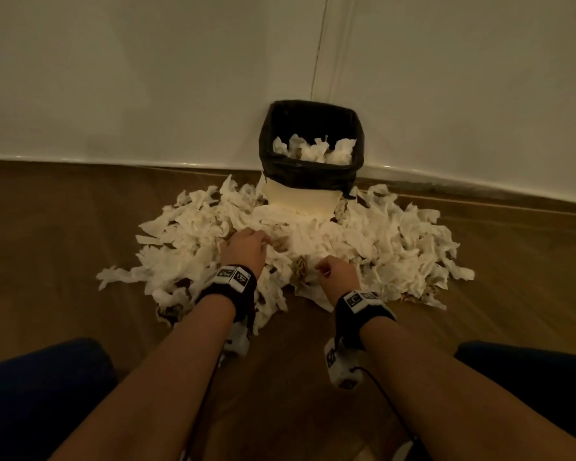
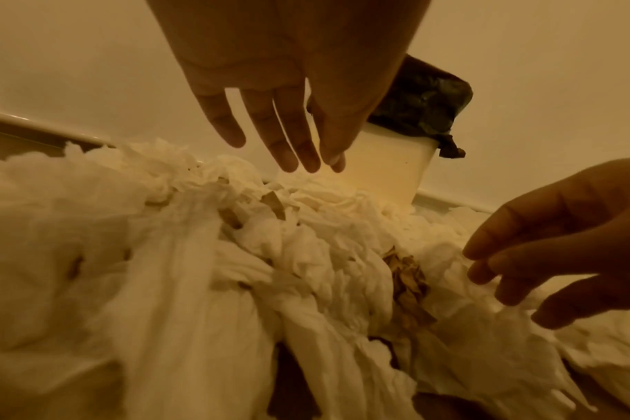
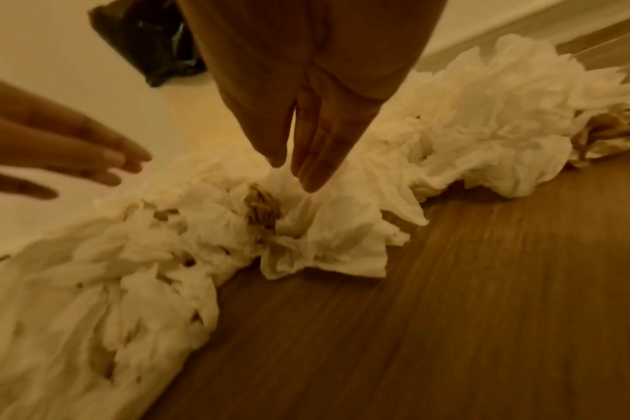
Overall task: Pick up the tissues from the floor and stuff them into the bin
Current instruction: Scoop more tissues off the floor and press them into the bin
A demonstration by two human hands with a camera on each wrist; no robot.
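Head view: crumpled white paper tissues (image 1: 313, 234) heap on the brown wooden floor (image 1: 64, 227) before the black-lined cream bin (image 1: 310, 161). Wrist views: left hand (image 2: 270, 85) and right hand (image 3: 306, 85) hover apart, fingers straight, empty.

A brown wood-plank floor (image 1: 64, 234) runs to a white skirting board at the wall's foot. A bin (image 1: 301, 194), pale-sided with a black liner over its rim, stands on the floor at the wall edge. A wide heap of crumpled white tissues (image 1: 389, 241) lies directly on the boards, spreading around the bin's base on both sides and its near side.
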